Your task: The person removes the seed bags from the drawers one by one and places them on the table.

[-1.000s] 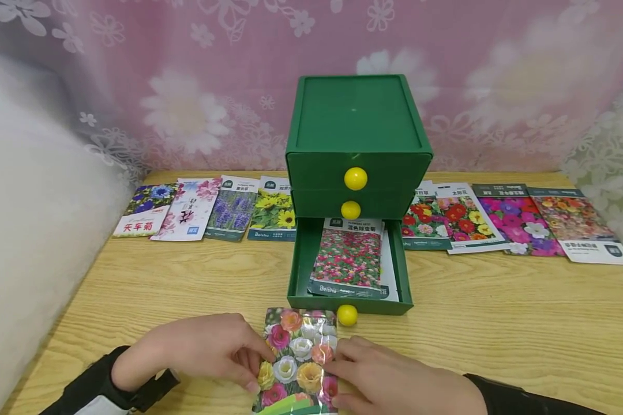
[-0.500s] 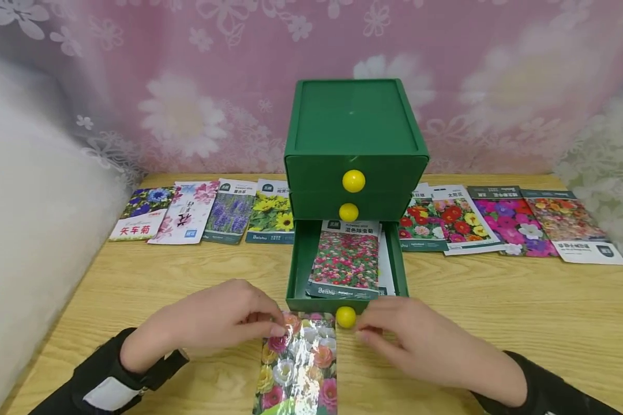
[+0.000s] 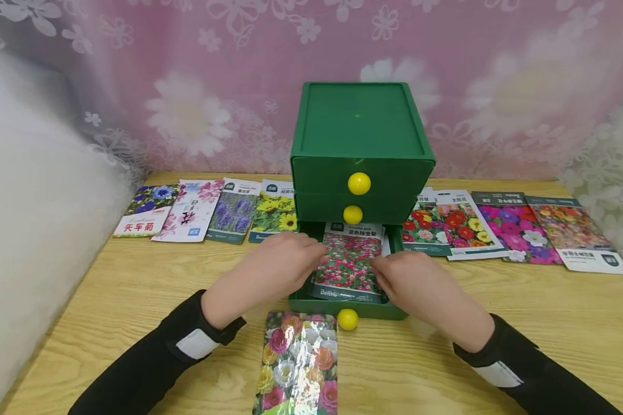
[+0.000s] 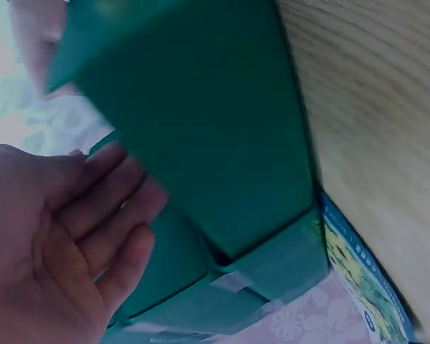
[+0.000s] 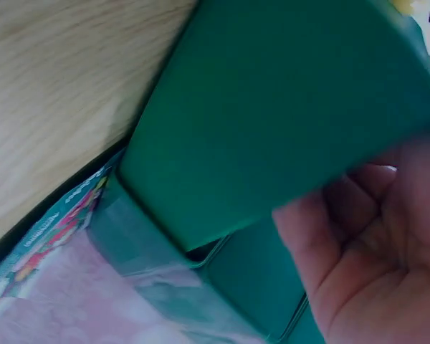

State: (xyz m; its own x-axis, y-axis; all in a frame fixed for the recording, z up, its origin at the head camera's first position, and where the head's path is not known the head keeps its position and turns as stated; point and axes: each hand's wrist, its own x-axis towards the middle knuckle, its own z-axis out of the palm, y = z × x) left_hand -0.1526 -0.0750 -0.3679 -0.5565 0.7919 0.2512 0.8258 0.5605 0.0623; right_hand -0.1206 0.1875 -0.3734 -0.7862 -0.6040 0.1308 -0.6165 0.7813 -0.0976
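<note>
A seed packet (image 3: 350, 262) with small pink and red flowers lies face up in the pulled-out bottom drawer (image 3: 322, 305) of a green drawer box (image 3: 360, 124). Over the drawer's left side, my left hand (image 3: 277, 268) reaches in with loosely bent fingers at the packet's left edge. At its right edge is my right hand (image 3: 417, 282), fingers bent; its fingertips are partly hidden. Each wrist view shows a hand beside the drawer's outer wall, some fingertips hidden behind it. A glossy rose-patterned seed packet (image 3: 298, 363) lies on the table before the drawer.
Several seed packets line the back of the wooden table (image 3: 187, 276), such as a lavender packet (image 3: 233, 210) to the left and a magenta packet (image 3: 519, 225) to the right. Yellow knobs mark the drawers, including the bottom knob (image 3: 348, 319).
Both hands have left the rose-patterned packet and moved forward to the drawer. The packet in the drawer now hides more of the white one beneath it. The rose-patterned packet stays on the table.
</note>
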